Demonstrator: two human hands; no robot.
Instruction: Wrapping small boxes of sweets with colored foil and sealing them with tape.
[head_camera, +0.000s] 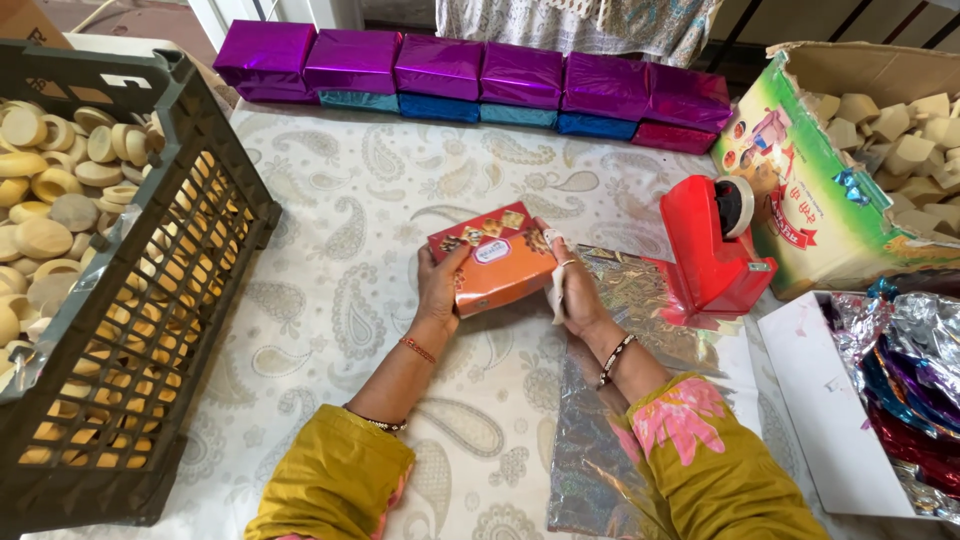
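An orange-and-red printed box (495, 258) is held tilted above the patterned tablecloth (340, 230), gripped at both ends. My left hand (438, 288) clasps its left end. My right hand (572, 290) presses on its right end with a small white scrap under the fingers. A sheet of shiny silver foil wrap (610, 400) lies on the table under my right forearm. A red tape dispenser (712, 242) stands just right of the box.
A dark plastic crate (150, 300) of round tan pieces fills the left. Purple, blue and red foil-wrapped boxes (470, 75) line the far edge. At the right are a cardboard carton (830, 200) of tan blocks and a white tray (830, 400) of coloured foil sheets.
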